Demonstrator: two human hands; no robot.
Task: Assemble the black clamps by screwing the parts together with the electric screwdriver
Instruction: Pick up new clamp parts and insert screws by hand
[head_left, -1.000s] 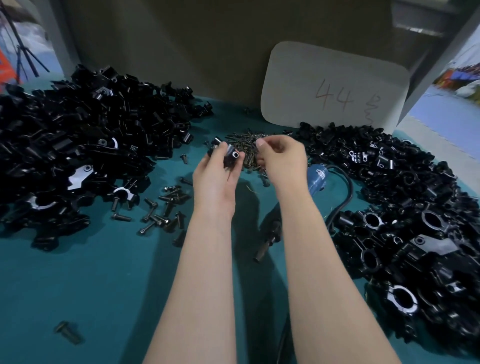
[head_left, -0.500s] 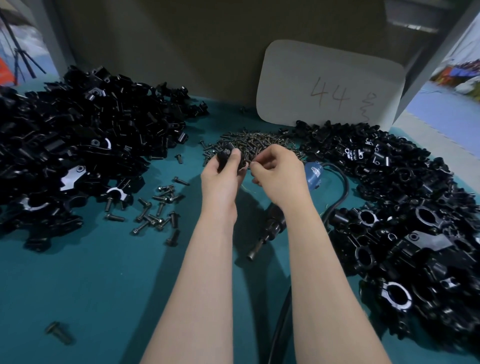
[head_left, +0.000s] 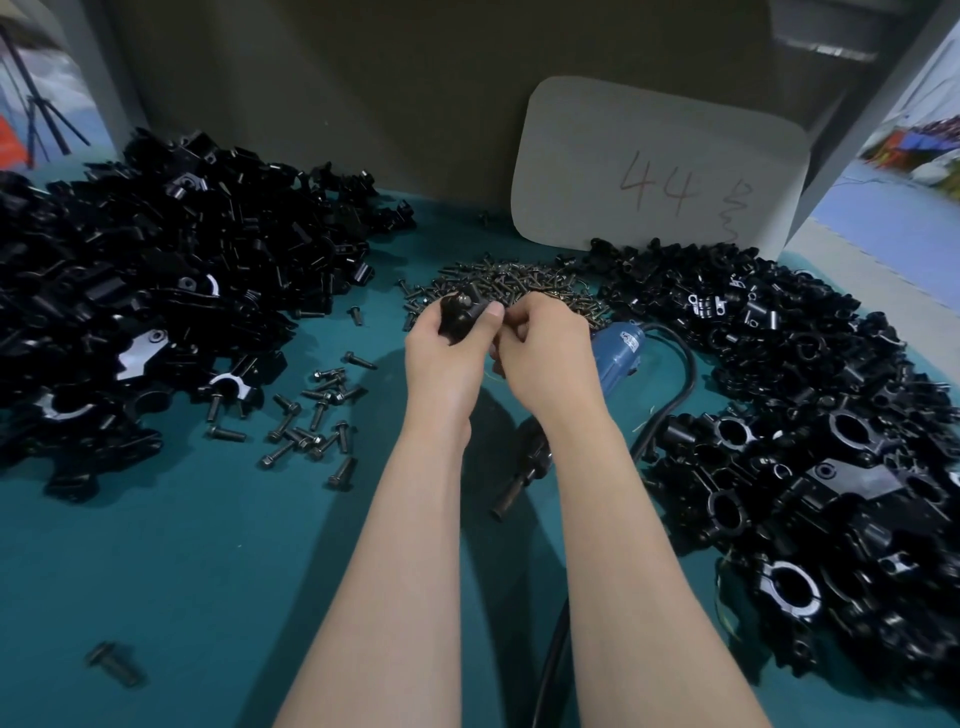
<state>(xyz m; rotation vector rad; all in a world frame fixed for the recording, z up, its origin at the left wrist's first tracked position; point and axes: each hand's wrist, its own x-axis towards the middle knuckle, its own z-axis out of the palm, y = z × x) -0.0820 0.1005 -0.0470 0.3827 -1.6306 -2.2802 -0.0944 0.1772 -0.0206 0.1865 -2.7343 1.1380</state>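
A: What did the left hand (head_left: 441, 353) do?
B: Gripped a black clamp part (head_left: 464, 312) above the teal table (head_left: 208, 545), just in front of the screw pile (head_left: 519, 283).
A: And the right hand (head_left: 545, 353)?
B: Fingers curled right beside the clamp part; couldn't tell if they pinched anything.
A: The electric screwdriver (head_left: 618, 348)?
B: Lay on the table under the right forearm, no hand on it. Loose bolts (head_left: 311, 421) lay left of it.
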